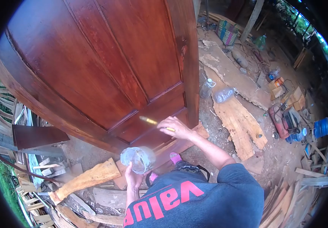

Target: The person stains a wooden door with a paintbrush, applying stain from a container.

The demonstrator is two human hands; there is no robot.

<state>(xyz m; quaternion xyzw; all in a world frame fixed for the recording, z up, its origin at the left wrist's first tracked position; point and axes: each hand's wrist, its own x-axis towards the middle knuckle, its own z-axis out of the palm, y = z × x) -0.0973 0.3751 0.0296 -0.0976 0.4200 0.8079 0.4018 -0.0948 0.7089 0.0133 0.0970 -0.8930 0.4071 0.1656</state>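
My right hand [176,128] is closed around the yellow handle of a paintbrush [148,120], its bristle end pointing left toward the door. In front of me stands a large reddish-brown panelled wooden door [107,64], its surface shiny in places. The brush overlaps the lower panels in this view. Lower and to the left, my left hand [133,178] grips a translucent, stained plastic tub [138,159] from below, with its open mouth facing up.
Rough wood slabs [236,127] lie on the dirt floor to the right, with clear plastic jugs [224,95] on them. Farther right are a red tank-like machine [279,121] and blue water bottles [322,127]. A plank [86,180] and scrap wood lie at left.
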